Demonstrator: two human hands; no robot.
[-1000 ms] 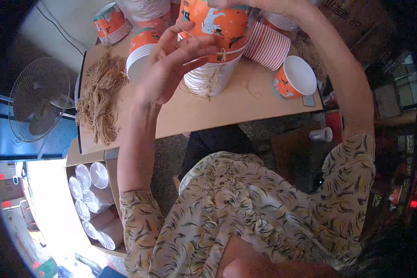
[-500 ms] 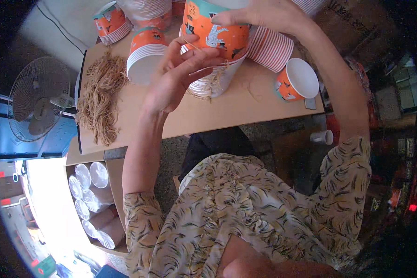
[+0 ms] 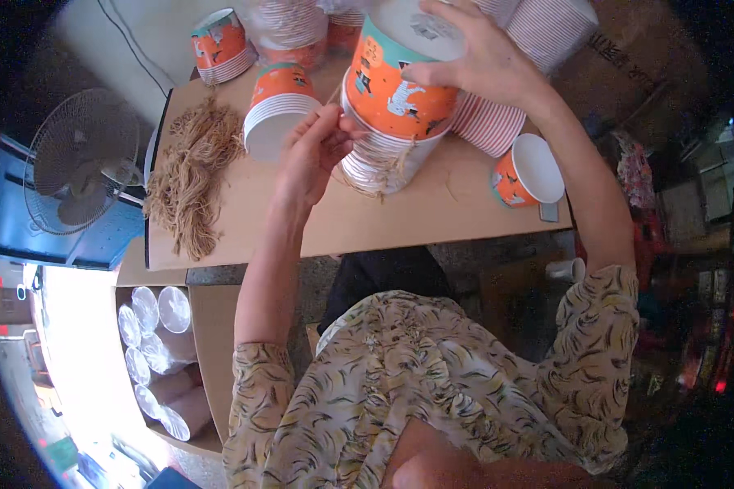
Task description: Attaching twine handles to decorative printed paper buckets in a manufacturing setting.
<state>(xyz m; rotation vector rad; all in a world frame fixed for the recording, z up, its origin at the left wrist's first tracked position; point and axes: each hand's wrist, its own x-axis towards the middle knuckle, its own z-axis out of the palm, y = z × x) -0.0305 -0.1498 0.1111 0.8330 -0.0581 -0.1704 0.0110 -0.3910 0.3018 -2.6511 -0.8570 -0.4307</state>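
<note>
An orange and teal paper bucket stands upside down atop a stack of nested buckets whose white rims show below. My right hand grips its upturned base, thumb on the side, fingers across the white bottom. To its left my left hand is closed, its fingertips pinching a thin strand of twine beside the bucket's lower side. More loose twine strands drape over the rims of the stack. A large tangled bundle of brown twine lies on the table's left side.
On the table, a tipped bucket stack lies near the twine, and a single bucket lies tilted at right. Other bucket stacks stand behind. A fan and a carton of plastic-wrapped stacks are at left.
The scene has shifted slightly down and right in view. My left hand has drawn away from the bucket's front to its left side, fingers closing. My right hand stays on the bucket.
</note>
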